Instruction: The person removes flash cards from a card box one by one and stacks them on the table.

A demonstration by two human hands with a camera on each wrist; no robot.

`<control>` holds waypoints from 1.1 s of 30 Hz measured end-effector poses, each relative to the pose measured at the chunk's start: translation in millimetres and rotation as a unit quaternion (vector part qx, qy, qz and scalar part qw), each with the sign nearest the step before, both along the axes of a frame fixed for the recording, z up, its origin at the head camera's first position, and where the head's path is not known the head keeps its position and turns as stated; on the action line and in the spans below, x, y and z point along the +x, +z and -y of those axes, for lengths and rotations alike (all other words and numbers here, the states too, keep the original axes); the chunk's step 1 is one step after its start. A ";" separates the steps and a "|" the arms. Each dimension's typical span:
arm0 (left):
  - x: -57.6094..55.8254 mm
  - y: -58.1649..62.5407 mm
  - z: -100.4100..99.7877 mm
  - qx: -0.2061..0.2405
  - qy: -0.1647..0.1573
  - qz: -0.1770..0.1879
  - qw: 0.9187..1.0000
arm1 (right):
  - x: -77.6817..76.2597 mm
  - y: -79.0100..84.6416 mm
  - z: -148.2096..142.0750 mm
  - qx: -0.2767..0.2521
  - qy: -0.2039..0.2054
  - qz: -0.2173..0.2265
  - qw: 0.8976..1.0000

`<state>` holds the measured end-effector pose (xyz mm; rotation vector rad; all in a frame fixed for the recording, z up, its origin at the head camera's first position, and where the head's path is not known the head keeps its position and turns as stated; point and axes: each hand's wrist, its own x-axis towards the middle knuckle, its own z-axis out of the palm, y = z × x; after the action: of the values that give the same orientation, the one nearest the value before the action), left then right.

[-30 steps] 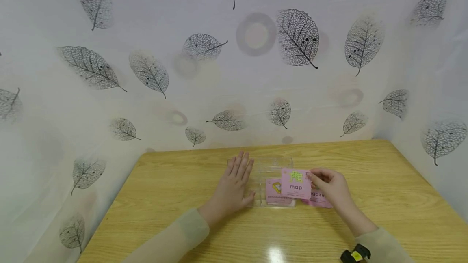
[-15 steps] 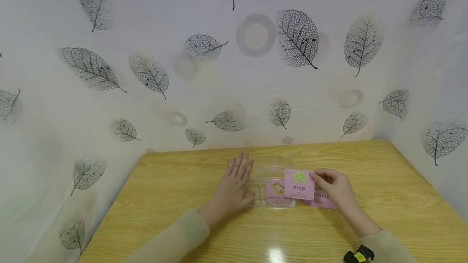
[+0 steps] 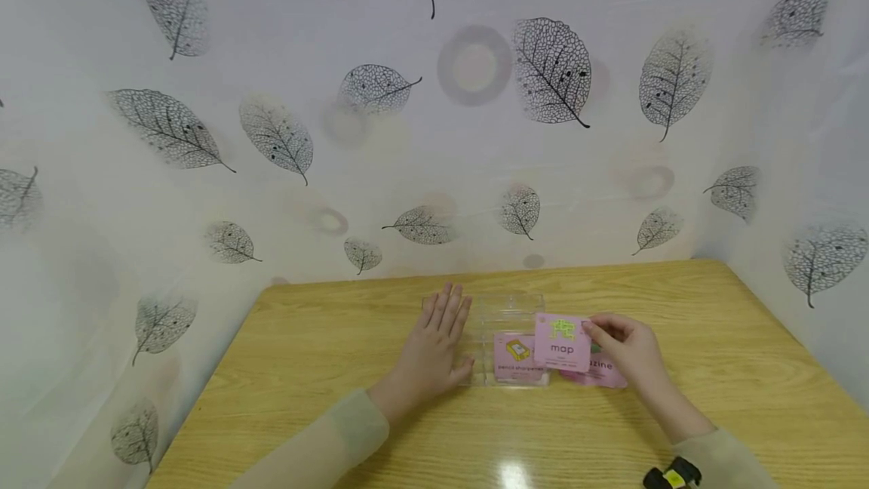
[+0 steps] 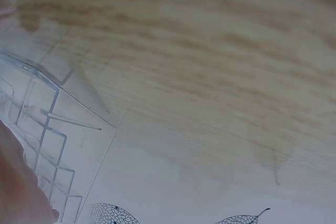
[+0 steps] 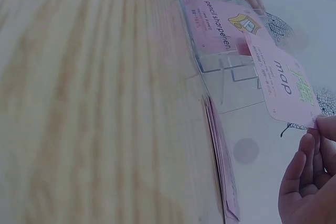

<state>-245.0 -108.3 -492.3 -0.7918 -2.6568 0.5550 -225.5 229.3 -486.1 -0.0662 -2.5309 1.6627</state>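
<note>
My right hand point(image 3: 627, 345) pinches a pink card printed "map" point(image 3: 562, 353) by its upper right corner, between thumb and fingers. The card is held up in front of the right side of a clear plastic tiered rack point(image 3: 512, 302). Resting in that rack's front is a pink "pencil sharpener" card point(image 3: 512, 368), partly covered by the map card in the head view. With fingers straight, my left hand point(image 3: 434, 349) lies on the rack's left part. In the left wrist view the stepped side wall of the rack point(image 4: 89, 156) shows beside the hand's edge.
A small stack of pink cards point(image 5: 223, 166), the top one reading "...azine", lies on the wooden table point(image 3: 305, 368) right of the rack, partly behind the right hand. A leaf-patterned sheet point(image 3: 434, 134) rises behind the table and at both sides.
My right hand has moved slightly right, carrying the map card with it, so more of the pencil sharpener card shows. The left hand has stayed in place on the rack.
</note>
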 end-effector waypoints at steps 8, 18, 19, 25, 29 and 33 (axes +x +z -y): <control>-0.3 -0.6 -0.6 -0.013 0.004 -0.008 1.000 | 2.2 1.0 -3.9 -0.008 -0.005 -0.007 1.000; 1.1 1.5 -1.4 -0.014 0.006 -0.005 1.000 | 2.4 -0.3 -9.2 -0.003 -0.002 -0.011 1.000; 1.3 1.9 -1.6 -0.016 0.007 -0.004 1.000 | 2.3 -0.6 -10.1 -0.002 -0.002 -0.010 1.000; 0.9 1.1 -1.9 -0.019 0.009 -0.002 1.000 | 2.8 -0.6 -14.9 0.000 -0.004 -0.002 1.000; 0.2 -0.3 -1.2 -0.015 0.004 -0.011 1.000 | 2.8 -0.7 -18.1 0.002 0.000 0.004 1.000; -0.5 -1.9 -0.5 -0.012 -0.001 -0.020 1.000 | 2.3 -1.9 -21.0 0.000 0.000 0.001 1.000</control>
<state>-245.6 -107.8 -494.2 -0.7820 -2.6176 0.5956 -223.2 250.3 -487.9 -0.0684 -2.5326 1.6647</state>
